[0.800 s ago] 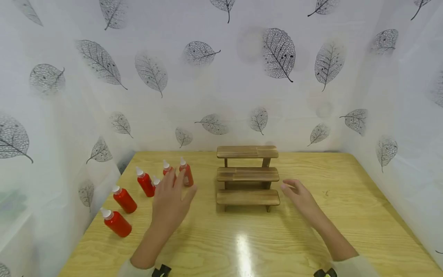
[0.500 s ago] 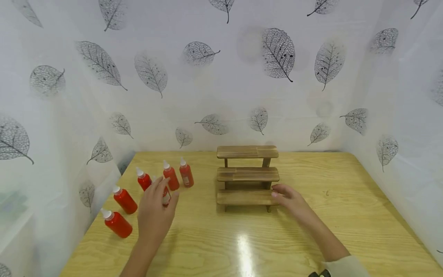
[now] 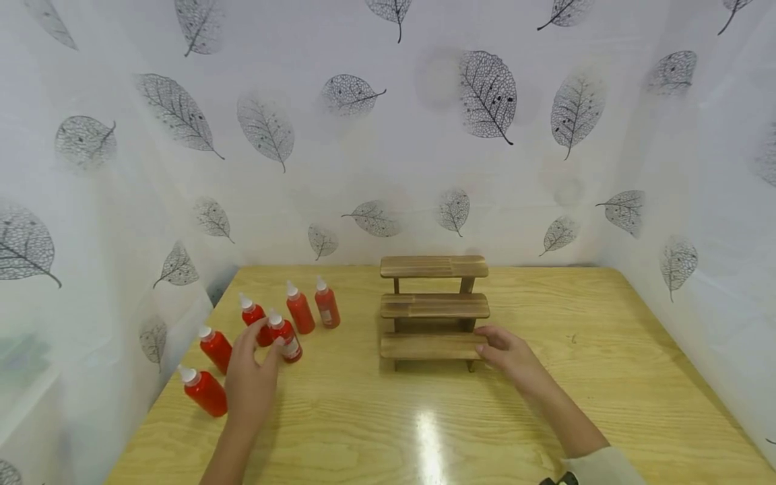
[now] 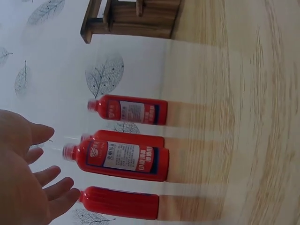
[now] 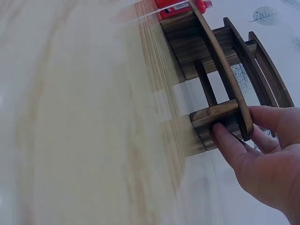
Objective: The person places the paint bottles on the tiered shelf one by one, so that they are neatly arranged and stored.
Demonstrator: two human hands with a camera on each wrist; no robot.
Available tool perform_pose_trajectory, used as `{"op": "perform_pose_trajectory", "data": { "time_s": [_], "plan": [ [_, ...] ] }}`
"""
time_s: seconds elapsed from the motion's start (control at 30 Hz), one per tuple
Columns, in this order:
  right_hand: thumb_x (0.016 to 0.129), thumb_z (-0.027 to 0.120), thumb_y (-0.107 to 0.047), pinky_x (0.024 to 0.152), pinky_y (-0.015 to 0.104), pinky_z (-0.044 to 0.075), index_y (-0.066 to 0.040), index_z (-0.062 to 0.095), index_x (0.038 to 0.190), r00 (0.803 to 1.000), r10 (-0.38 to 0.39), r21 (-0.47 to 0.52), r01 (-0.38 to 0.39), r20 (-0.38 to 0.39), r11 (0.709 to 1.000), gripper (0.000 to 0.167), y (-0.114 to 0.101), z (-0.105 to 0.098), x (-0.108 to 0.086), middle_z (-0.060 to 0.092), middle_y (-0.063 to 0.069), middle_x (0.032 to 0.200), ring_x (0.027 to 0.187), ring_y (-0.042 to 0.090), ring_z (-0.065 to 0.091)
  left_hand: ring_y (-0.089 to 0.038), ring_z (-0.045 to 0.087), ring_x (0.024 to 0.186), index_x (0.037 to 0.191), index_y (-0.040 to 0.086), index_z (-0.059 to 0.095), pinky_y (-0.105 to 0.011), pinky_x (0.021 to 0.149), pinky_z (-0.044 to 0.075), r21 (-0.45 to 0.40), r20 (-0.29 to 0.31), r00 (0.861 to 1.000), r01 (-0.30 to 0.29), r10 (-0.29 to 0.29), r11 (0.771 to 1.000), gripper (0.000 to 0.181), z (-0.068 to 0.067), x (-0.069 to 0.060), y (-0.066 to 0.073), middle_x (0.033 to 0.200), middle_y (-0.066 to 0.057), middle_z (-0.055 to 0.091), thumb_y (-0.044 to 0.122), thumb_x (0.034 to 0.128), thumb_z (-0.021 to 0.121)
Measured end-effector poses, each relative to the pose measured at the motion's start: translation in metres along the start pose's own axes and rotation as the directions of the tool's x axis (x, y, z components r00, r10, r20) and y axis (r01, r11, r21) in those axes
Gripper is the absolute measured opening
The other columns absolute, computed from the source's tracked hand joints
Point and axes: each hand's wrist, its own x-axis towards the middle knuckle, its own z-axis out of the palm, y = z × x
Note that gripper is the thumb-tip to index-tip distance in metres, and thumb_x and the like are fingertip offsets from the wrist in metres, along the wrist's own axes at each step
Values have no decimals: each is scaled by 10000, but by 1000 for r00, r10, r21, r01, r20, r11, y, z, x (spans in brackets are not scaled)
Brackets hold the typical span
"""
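Observation:
My left hand (image 3: 251, 380) is among the red squeeze bottles, its fingers spread and holding nothing. Closest to it stands an upright red bottle (image 3: 289, 342) with a white nozzle cap and a label. In the left wrist view a gap separates the hand (image 4: 28, 178) from this labelled bottle (image 4: 124, 159). A three-tier wooden step rack (image 3: 434, 306) stands at mid-table. My right hand (image 3: 520, 364) grips the right end of its lowest step; in the right wrist view the thumb lies under the step (image 5: 225, 75), with the fingers partly hidden behind it.
Other red bottles stand on the left: two behind (image 3: 300, 311) (image 3: 327, 308), one just beyond the left fingers, and two near the left edge (image 3: 215, 349) (image 3: 207, 393). A leaf-printed white curtain (image 3: 400, 155) encloses the back and sides of the wooden table (image 3: 364, 424).
My left hand has drawn left and toward me, uncovering the labelled bottle. My right hand has moved left from beside the rack onto its lowest step. The bottles and rack have stayed put.

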Motion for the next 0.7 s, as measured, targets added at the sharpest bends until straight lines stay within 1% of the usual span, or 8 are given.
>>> {"op": "perform_pose_trajectory", "data": {
  "time_s": [0.07, 0.13, 0.23, 0.33, 0.4, 0.5, 0.7],
  "plan": [
    [999, 639, -259, 1137, 524, 417, -26, 473, 1450, 1000, 6, 5, -6, -10, 1000, 534, 0, 0, -1, 345, 266, 1580, 1465, 453, 320, -343, 449, 1342, 1517, 181, 434, -579, 1104, 419, -38, 22, 999, 34, -33, 999, 523, 1, 4, -3, 1534, -95, 451, 293, 1027, 583],
    [1000, 637, -267, 1141, 537, 410, -32, 469, 1454, 1000, 10, 6, -10, -9, 1000, 538, 1, 0, -2, 342, 265, 1581, 1459, 456, 332, -345, 461, 1312, 1529, 187, 420, -569, 1096, 431, -70, 42, 998, 53, -50, 996, 535, 3, 7, -6, 1530, -101, 454, 280, 1028, 584],
    [998, 639, -262, 1137, 541, 413, -32, 472, 1452, 1000, 11, 13, -10, -15, 1000, 536, 2, 0, -2, 345, 266, 1579, 1447, 460, 354, -337, 468, 1318, 1537, 187, 409, -566, 1121, 420, -99, 68, 996, 62, -55, 993, 550, 5, 12, -10, 1526, -105, 458, 273, 1025, 594],
    [996, 642, -247, 1126, 519, 434, -28, 477, 1446, 1000, 9, 25, -9, -19, 1000, 527, 3, 1, -2, 363, 261, 1571, 1427, 452, 390, -317, 481, 1320, 1542, 190, 400, -539, 1137, 411, -121, 93, 994, 71, -60, 990, 562, 7, 16, -15, 1517, -97, 471, 278, 1024, 598],
    [995, 643, -251, 1112, 509, 454, -30, 479, 1444, 1000, 8, 28, -7, -20, 1000, 527, 3, 1, -2, 375, 260, 1564, 1413, 452, 410, -307, 486, 1314, 1543, 187, 393, -513, 1134, 411, -129, 110, 992, 78, -64, 989, 563, 8, 18, -17, 1504, -96, 487, 277, 1026, 595],
    [996, 643, -262, 1107, 503, 462, -35, 474, 1449, 1000, 4, 32, -4, -16, 999, 534, 3, 1, -2, 369, 259, 1567, 1419, 454, 399, -307, 484, 1311, 1545, 185, 376, -494, 1118, 408, -135, 132, 988, 95, -77, 986, 568, 9, 21, -20, 1500, -103, 494, 253, 1026, 596],
    [992, 645, -278, 1113, 508, 455, -51, 478, 1448, 1000, 8, 37, -8, -14, 999, 536, 5, 1, -2, 359, 252, 1572, 1424, 460, 388, -341, 462, 1360, 1555, 178, 335, -539, 1164, 375, -131, 164, 980, 136, -114, 982, 609, 9, 26, -20, 1533, -135, 463, 208, 1015, 615]
  ]
}}
